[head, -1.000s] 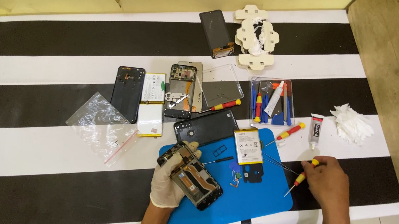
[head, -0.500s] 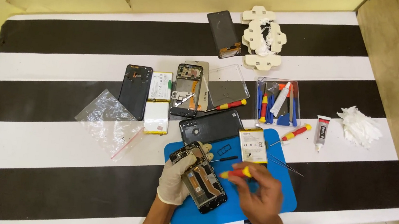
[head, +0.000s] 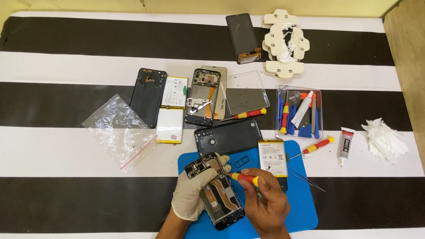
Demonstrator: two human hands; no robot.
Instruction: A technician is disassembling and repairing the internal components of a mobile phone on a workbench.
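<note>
Phone: your opened phone (head: pixel 218 195) lies on the near part of the blue mat (head: pixel 300 206), insides facing up, tilted so its far end points left.
Left hand: your gloved left hand (head: pixel 192 193) wraps the phone's left edge, fingers closed on it, likely to keep it steady while you work.
Right hand: your bare right hand (head: pixel 267 202) pinches a small red-and-yellow screwdriver (head: pixel 243 178), its tip aimed at the phone's far end.
Just beside: a yellow-edged battery (head: pixel 272 157) and a dark back cover (head: pixel 227 136) sit at the mat's far edge, within easy reach; thin tweezers (head: pixel 305 178) lie to the right.
Farther out: a clear tool tray (head: pixel 300 112), two more screwdrivers (head: pixel 248 114), a glue tube (head: pixel 345 145), and white tissue (head: pixel 383 140) to the right; another stripped phone (head: pixel 202 97), a clear bag (head: pixel 118 131) to the left.
Surface: a table (head: pixel 74 44) with a black-and-white striped cloth.
Room: pale yellow wall far, wooden floor on the right.
</note>
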